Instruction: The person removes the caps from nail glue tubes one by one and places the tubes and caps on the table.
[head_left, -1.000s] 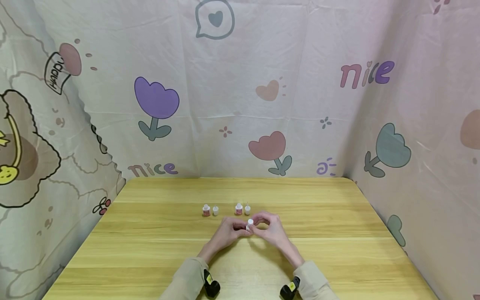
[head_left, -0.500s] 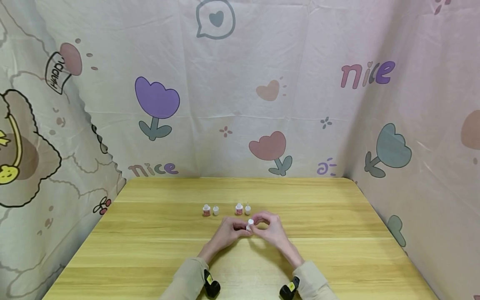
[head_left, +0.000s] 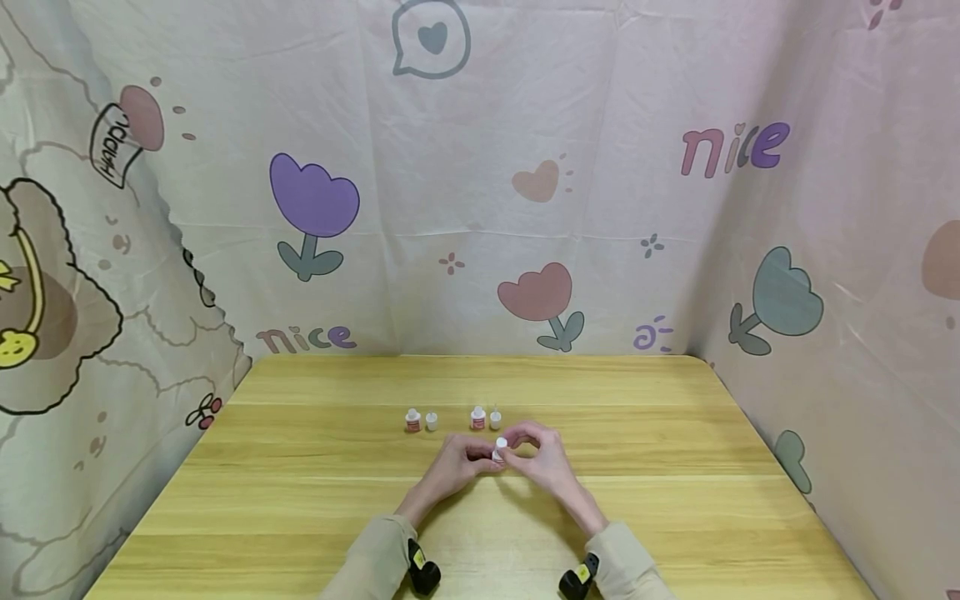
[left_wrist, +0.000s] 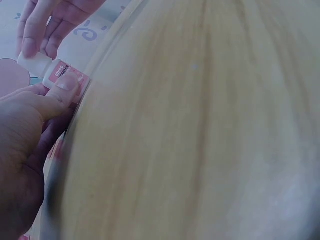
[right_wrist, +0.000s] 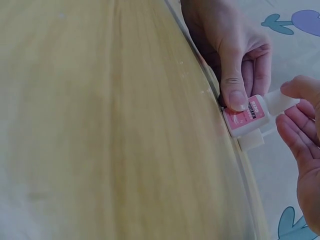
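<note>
My left hand (head_left: 455,461) holds a small white bottle with a pink label (right_wrist: 245,119) by its body, thumb across the label. At the bottle's top sits a white cap (head_left: 501,444), which the thumb and a finger of my right hand (head_left: 546,457) pinch. Bottle and cap are in line; whether the cap is tight cannot be told. Both wrist views show the bottle low at the table surface, between the two hands. Printing on the label is too small to read surely.
Behind the hands stand two similar uncapped bottles, one at the left (head_left: 413,421) and one nearer the middle (head_left: 477,418). Each has a loose white cap beside it, a left cap (head_left: 431,422) and a right cap (head_left: 495,419). The wooden table (head_left: 300,500) meets a printed curtain (head_left: 450,300) behind.
</note>
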